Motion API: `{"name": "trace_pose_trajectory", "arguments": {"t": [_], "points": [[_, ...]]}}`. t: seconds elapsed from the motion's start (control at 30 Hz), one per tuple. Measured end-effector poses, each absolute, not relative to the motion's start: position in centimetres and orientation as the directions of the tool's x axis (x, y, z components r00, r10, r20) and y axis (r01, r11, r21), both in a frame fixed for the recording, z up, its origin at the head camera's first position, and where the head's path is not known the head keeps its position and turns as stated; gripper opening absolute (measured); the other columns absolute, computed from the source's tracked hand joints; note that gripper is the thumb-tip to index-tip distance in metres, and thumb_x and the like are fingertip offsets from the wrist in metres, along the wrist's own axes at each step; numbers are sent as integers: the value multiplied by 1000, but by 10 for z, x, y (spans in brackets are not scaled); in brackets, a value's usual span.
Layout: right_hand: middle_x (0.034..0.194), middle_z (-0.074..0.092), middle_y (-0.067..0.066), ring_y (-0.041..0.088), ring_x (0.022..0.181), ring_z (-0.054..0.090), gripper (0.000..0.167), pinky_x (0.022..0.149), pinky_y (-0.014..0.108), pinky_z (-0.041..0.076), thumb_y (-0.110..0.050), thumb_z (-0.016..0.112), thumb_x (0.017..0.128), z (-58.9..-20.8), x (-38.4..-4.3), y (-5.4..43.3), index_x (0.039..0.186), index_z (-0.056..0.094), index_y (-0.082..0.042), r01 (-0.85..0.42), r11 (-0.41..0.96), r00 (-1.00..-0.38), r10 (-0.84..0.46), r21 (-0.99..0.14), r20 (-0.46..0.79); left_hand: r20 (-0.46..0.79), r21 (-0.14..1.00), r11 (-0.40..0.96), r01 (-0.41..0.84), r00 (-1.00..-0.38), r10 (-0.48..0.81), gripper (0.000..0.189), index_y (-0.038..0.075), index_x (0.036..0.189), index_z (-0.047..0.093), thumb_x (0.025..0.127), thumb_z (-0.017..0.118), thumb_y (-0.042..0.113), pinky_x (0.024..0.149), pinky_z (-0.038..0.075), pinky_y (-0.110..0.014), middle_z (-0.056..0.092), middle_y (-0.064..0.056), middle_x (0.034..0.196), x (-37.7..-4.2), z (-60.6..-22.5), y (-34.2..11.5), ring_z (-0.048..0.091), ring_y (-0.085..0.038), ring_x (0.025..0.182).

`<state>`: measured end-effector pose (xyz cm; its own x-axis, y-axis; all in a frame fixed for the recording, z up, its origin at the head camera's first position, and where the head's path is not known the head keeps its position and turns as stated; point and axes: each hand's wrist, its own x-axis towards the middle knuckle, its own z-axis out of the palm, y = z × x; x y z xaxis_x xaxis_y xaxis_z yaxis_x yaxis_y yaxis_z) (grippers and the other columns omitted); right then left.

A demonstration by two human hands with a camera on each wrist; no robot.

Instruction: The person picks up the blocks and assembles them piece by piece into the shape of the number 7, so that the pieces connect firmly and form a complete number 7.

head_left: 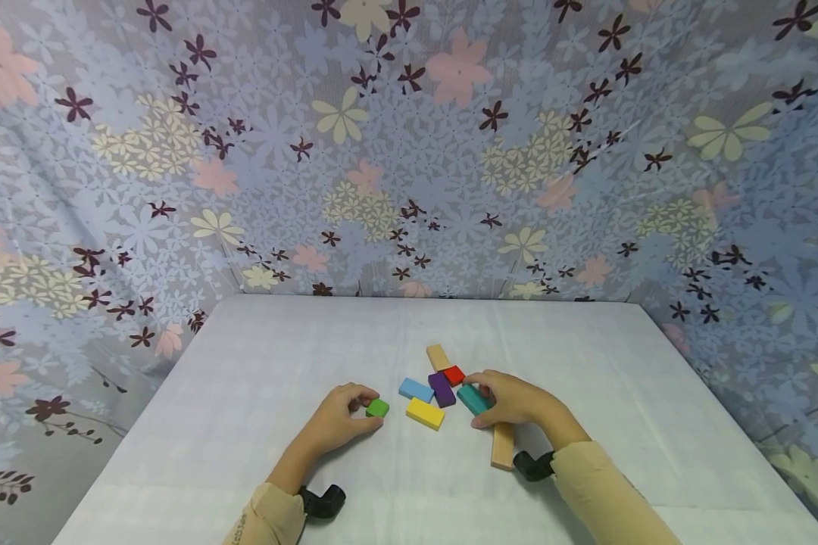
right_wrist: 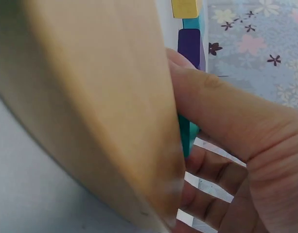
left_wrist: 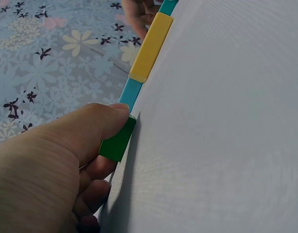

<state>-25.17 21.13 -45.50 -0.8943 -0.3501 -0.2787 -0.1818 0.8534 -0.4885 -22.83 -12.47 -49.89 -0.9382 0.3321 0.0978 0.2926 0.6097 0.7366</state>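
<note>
My left hand pinches a small green block between thumb and fingers; the left wrist view shows the thumb on the green block. My right hand holds a teal block with thumb and fingers, which partly hide it in the right wrist view. Between the hands lie a yellow block, a light blue block, a purple block and a red block. A plain wooden block lies just below the right hand and looms large in the right wrist view.
Another plain wooden block lies behind the purple and red ones. All rest on a white-covered table. Flowered cloth hangs behind and at both sides. A black wrist mount sticks out by the left sleeve, another by the right.
</note>
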Motion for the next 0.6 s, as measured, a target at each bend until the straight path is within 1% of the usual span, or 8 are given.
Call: {"name": "trace_pose_trajectory", "arguments": {"t": [0.17,0.3,0.43,0.6], "points": [[108,61,2,18,97,54,71,98,46,50,-35,87,74,-456,-254,210,135,55,-17,-129,854,-915,-298,-504,-271,96,737,611,291,-939,330,37,16,113,69,82,80,32,88,50,-35,65,7,101,-228,-499,-125,56,-11,96],[109,64,5,19,94,56,74,96,46,52,-40,87,74,-456,-256,210,133,54,-11,-97,872,-932,-249,-479,-265,96,735,613,289,-940,328,37,16,114,69,82,80,32,89,50,-35,65,6,101,-228,-499,-124,56,-11,96],[106,64,7,19,92,57,78,92,45,52,-42,86,74,-455,-257,212,134,52,-5,-73,885,-947,-206,-459,-247,94,736,613,287,-940,327,37,16,114,69,82,80,32,88,50,-35,64,6,101,-229,-499,-124,56,-11,96],[112,65,10,20,95,59,82,92,48,52,-44,86,74,-457,-258,217,134,50,-1,-38,887,-962,-157,-460,-223,93,739,610,286,-940,328,37,16,114,69,82,80,32,88,49,-35,64,6,100,-228,-499,-124,56,-11,95]]}}
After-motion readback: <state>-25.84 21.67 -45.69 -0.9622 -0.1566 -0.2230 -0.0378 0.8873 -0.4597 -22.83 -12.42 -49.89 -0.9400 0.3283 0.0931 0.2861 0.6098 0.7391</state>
